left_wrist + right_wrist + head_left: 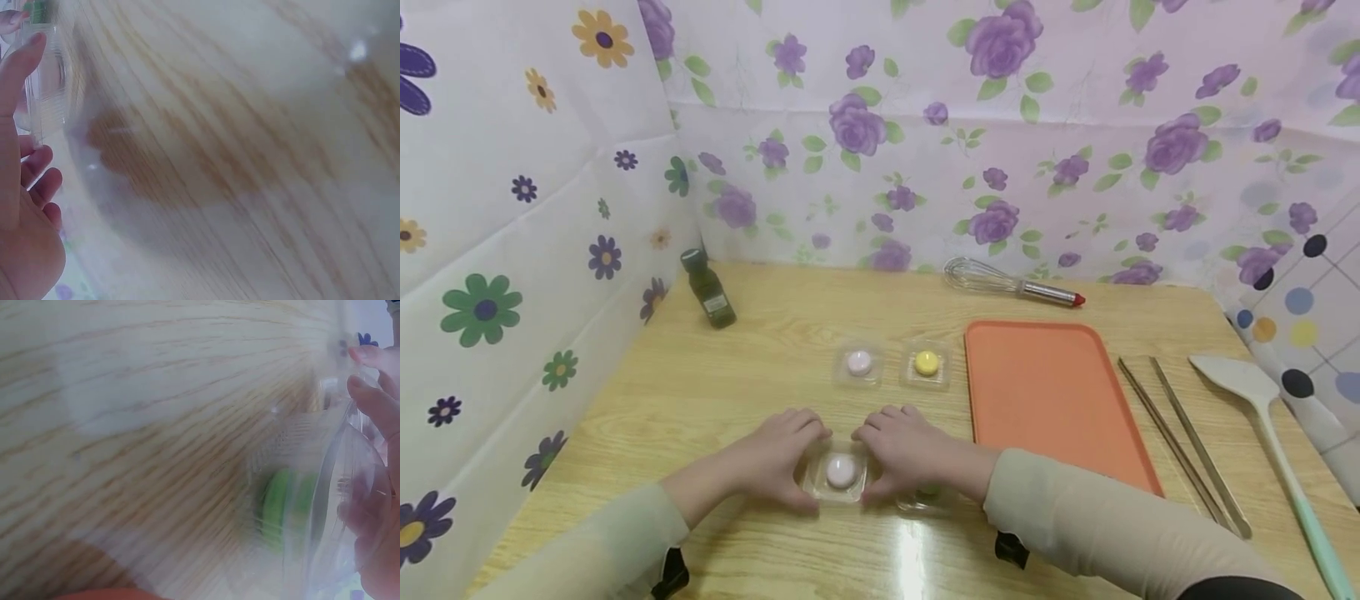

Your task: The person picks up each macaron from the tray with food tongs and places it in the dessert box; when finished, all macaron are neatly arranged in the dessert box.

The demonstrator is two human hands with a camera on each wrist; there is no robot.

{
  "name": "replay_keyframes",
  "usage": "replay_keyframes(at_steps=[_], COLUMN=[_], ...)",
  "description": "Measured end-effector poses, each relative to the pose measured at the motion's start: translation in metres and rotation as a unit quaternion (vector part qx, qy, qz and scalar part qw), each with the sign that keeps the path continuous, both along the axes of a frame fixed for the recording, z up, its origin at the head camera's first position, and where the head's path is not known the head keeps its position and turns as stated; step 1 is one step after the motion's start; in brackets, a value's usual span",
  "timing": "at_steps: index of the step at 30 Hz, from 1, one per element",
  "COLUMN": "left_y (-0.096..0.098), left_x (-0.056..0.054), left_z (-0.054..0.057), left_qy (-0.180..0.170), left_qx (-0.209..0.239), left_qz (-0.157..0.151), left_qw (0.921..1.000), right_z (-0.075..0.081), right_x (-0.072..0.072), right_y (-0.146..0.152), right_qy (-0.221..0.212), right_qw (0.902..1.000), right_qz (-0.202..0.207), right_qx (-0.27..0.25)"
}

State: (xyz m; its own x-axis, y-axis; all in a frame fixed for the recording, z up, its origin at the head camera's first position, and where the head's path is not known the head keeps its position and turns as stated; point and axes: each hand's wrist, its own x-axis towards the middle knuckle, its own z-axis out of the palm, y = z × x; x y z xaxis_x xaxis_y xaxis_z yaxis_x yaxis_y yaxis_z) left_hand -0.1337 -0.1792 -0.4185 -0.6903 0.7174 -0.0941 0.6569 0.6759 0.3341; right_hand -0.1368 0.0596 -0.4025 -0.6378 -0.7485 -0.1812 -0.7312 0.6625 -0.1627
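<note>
Near the front of the table, a clear plastic box (820, 490) with a pale pink macaron (841, 472) lies between both hands. My left hand (775, 462) grips its left side, thumb at the near corner and fingers at the far one. From the opposite side my right hand (906, 450) grips it the same way. Under the right hand, partly hidden, is another clear box (917, 502); the right wrist view shows its green macaron (287, 509). Farther back sit a boxed pale pink macaron (859, 362) and a boxed yellow macaron (927, 363).
An orange tray (1037, 383) lies right of the boxes, partly behind the right forearm. Beyond it are metal chopsticks (1187, 442) and a white spatula (1247, 383) with a green handle. A whisk (1007, 283) and a dark bottle (709, 289) are at the back.
</note>
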Motion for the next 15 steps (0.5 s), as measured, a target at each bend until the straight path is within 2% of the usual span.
replay_keyframes(at_steps=[4, 8, 11, 15], left_y=[0.001, 0.001, 0.0, -0.003], left_x=[-0.002, -0.003, -0.004, -0.008], left_z=[0.002, 0.003, 0.005, 0.013], left_qy=[0.002, -0.001, -0.004, -0.007], left_qx=[0.0, -0.002, -0.004, 0.0], left_qz=[0.0, 0.003, 0.009, 0.018], left_qw=[1.0, 1.0, 0.9999, 0.9998], right_z=[0.002, 0.005, 0.009, 0.015], right_x=[-0.003, -0.011, -0.02, -0.029], right_y=[0.004, 0.018, 0.035, 0.064], right_qy=[-0.016, -0.032, -0.03, -0.015], right_qw=[0.9995, 0.997, 0.9936, 0.9877], right_qz=[-0.022, -0.042, -0.053, -0.074], right_qx=[-0.013, -0.057, -0.096, -0.137])
